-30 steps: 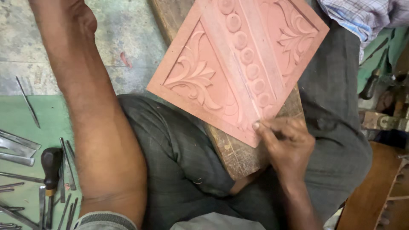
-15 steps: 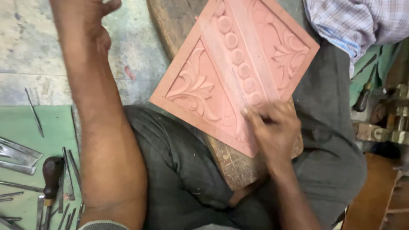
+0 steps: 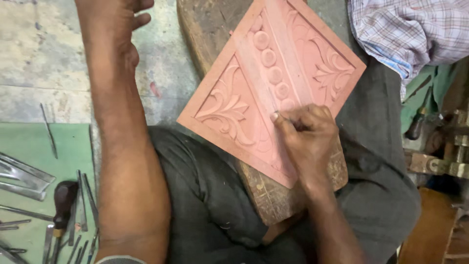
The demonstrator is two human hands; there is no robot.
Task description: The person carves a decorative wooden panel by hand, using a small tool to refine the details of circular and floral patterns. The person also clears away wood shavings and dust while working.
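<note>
Briefly, head view only, compared with the frame a second back: the right hand [image 3: 307, 139] had moved up the terracotta tile [image 3: 273, 88], off the lower edge and onto the carved field just below the row of round beads. Fingers were pressed together in a pinch on a thin metal tool [image 3: 282, 117], tip touching the tile surface beside the lowest bead. Only the tip end showed (the rest sat hidden under the fingers).

The tile lay tilted like a diamond on the worn wooden board [image 3: 273, 195], which rested across the person's lap on the dark trousers [image 3: 205, 205]. It kept the same pose on the board; its apparent drift in the frame was mostly the camera moving.

The left hand [image 3: 115, 24] had reached farther out over the grey floor [image 3: 34, 63], fingers loosely spread, holding nothing, partly cut off by the top edge.

My read: carving had shifted from the border to detail near the beads, work still mid-way.

Around it: loose steel chisels [image 3: 24, 176] and a dark-handled tool [image 3: 63, 198] on the green mat [image 3: 24, 146] at left, checked cloth [image 3: 415, 34] top right.
</note>
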